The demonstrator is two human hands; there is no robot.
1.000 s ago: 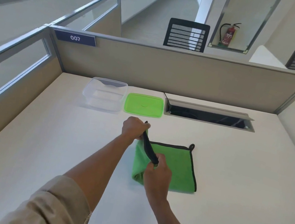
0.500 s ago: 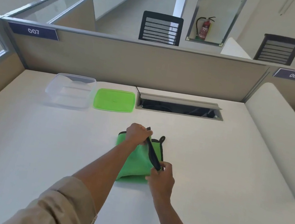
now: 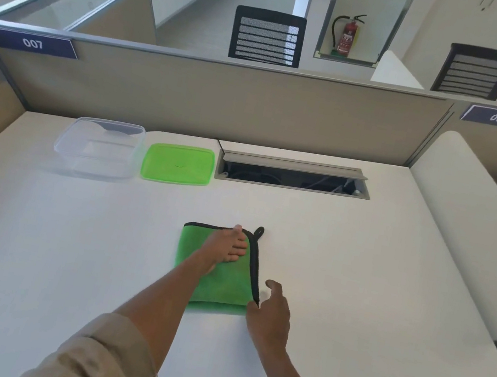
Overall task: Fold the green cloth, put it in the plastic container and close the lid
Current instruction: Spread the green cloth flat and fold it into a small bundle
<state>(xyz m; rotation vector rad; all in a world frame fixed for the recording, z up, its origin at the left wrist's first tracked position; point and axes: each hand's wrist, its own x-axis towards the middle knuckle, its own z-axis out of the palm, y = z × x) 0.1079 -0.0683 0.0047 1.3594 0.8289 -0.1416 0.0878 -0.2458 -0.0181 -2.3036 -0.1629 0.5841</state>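
On the white desk (image 3: 355, 290), near its middle, the green cloth (image 3: 223, 287) lies folded into a narrow rectangle, its black trim running down the right edge with a small loop at the far corner. Left hand (image 3: 225, 247) rests flat on the cloth's far half — fingers spread and loose, grasping nothing. Right hand (image 3: 269, 316) sits at the near right corner, fingertips touching the trim's end; fingers relaxed, thumb lifted, no grip that shows. Well apart at the back, the clear container (image 3: 98, 148) stands uncovered, the green lid (image 3: 178, 164) flat just beside it on the right.
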